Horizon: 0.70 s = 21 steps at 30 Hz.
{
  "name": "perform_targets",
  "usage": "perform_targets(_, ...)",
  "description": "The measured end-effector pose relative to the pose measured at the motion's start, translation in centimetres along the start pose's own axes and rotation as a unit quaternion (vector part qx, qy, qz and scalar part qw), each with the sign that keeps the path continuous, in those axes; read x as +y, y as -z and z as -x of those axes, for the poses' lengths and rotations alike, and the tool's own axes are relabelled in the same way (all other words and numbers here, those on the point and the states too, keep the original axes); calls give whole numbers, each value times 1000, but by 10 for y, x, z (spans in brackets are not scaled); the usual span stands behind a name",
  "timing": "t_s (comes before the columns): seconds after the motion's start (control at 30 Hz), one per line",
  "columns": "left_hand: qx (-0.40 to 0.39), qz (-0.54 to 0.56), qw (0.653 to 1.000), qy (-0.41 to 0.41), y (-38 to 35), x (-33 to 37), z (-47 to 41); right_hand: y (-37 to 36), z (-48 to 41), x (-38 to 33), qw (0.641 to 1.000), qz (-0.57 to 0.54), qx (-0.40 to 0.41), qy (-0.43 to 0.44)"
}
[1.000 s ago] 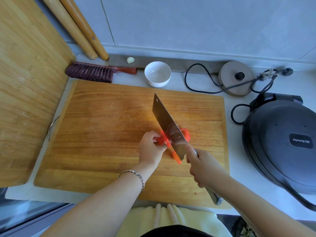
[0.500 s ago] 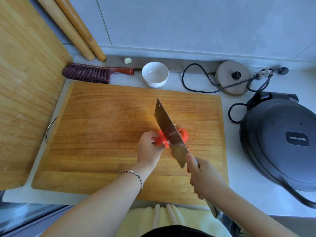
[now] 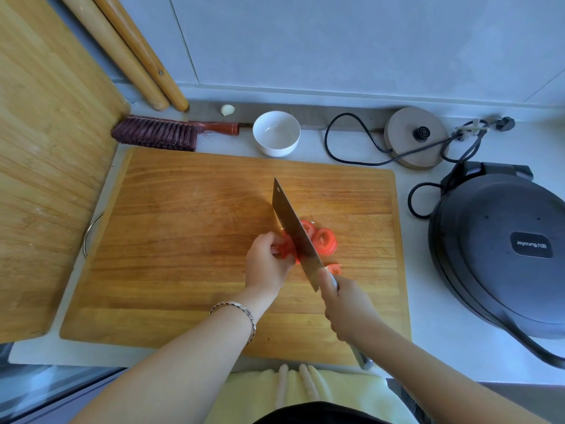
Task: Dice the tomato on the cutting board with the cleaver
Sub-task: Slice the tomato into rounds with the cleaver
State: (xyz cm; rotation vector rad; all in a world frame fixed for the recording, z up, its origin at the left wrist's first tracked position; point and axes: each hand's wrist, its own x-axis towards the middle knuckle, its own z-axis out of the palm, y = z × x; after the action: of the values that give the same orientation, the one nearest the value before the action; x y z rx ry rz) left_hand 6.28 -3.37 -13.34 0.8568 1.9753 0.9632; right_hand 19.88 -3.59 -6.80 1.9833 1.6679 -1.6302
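From the head camera, a large wooden cutting board (image 3: 195, 240) lies on a pale bench (image 3: 422, 325). The tomato (image 3: 287, 247) sits right of the board's middle, partly cut. The left hand (image 3: 266, 264) has its fingers curled down on the uncut part, pinning it to the wood. The right hand (image 3: 345, 304) is closed around the handle of the cleaver (image 3: 295, 234), whose blade stands on edge against the tomato, just beside the left fingertips. To the right of the blade lie cut slices (image 3: 324, 241), overlapping one another, with a smaller piece (image 3: 334, 268) nearer the right hand. A bracelet (image 3: 241, 313) circles the left wrist.

Beyond the board's far edge are a brush (image 3: 159, 134), a white bowl (image 3: 276, 133) and a garlic clove (image 3: 227, 109). A dark round cooker (image 3: 501, 249) sits to the right.
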Motion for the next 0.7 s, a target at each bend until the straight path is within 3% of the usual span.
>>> perform_targets(0.27, 9, -29, 999, -30, 3, -1, 2, -21, -24, 6, 996, -59, 45, 43)
perform_targets(0.5, 7, 0, 1000, -15, 0, -7, 5, 4, -26, 2, 984, -173, 5, 28)
perform_targets(0.7, 4, 0, 1000, 3, -3, -4, 4, 13, -16, -6, 989, -143, 1, 42)
